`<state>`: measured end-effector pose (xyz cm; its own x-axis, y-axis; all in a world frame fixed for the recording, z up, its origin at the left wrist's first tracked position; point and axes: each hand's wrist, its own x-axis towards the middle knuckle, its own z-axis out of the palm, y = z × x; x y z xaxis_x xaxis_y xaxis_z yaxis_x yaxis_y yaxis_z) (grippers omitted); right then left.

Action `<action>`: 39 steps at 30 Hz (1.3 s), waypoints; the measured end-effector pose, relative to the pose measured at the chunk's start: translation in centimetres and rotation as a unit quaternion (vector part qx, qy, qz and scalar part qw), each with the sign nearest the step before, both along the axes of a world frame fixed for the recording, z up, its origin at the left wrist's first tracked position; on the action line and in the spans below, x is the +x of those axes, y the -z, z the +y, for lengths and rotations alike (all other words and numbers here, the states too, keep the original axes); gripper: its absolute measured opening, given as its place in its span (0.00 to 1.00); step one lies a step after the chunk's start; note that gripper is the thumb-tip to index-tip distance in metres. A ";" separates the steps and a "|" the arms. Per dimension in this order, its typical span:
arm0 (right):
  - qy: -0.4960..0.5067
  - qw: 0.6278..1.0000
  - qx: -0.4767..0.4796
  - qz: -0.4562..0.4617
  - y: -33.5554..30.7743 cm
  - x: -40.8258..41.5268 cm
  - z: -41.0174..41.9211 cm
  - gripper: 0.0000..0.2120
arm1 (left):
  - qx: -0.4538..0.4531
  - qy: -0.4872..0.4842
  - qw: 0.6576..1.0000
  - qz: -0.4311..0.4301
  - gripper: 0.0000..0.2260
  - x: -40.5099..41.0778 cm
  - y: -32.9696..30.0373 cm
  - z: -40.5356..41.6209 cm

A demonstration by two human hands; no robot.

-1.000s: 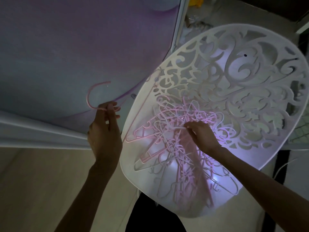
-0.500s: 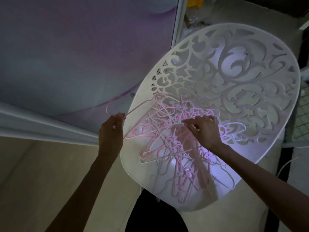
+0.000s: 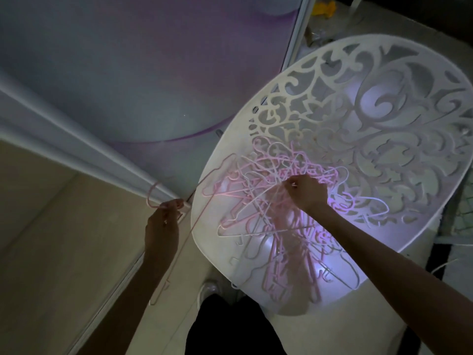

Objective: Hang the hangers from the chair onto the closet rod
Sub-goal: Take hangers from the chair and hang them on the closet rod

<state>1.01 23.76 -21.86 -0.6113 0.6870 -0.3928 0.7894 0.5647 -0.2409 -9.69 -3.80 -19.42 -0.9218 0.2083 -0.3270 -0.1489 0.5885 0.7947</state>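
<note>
A white chair [image 3: 358, 129] with a cut-out scroll back fills the right of the view. On its seat lies a tangled pile of pink and white hangers [image 3: 268, 208]. My left hand [image 3: 163, 226] pinches one pink hanger [image 3: 204, 190] just below its hook, left of the chair's edge; the hanger's body slants across the seat rim and down past my forearm. My right hand [image 3: 307, 192] sits on top of the pile and pinches a thin white hanger wire between thumb and fingers. No closet rod is in view.
A sliding closet door [image 3: 143, 73] with a purple and grey pattern stands to the left behind the chair, its white track [image 3: 76, 149] running diagonally. Beige floor lies below it. My dark trouser leg and a shoe [image 3: 210, 290] show at the bottom.
My left hand has drawn the pink hanger leftward, mostly off the pile. My right hand stays on the pile and has shifted a little toward its middle. The camera has swung down and left.
</note>
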 end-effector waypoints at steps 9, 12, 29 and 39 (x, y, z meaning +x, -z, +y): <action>0.004 0.997 0.036 -0.066 -1.3 0.8 -2.3 0.14 | -0.047 0.090 0.994 0.049 0.08 1.4 2.1 -3.2; -0.006 0.999 0.000 -0.035 -1.6 1.0 -3.2 0.12 | -0.021 0.123 0.992 -0.021 0.24 2.5 3.5 -3.5; 0.105 0.989 -0.096 0.043 2.1 0.7 -0.4 0.11 | -0.129 0.227 0.964 0.043 0.11 1.0 12.4 0.2; 0.076 0.988 -0.128 -0.047 2.9 -1.4 0.2 0.15 | -0.252 0.301 0.915 -0.092 0.19 -0.7 13.4 2.5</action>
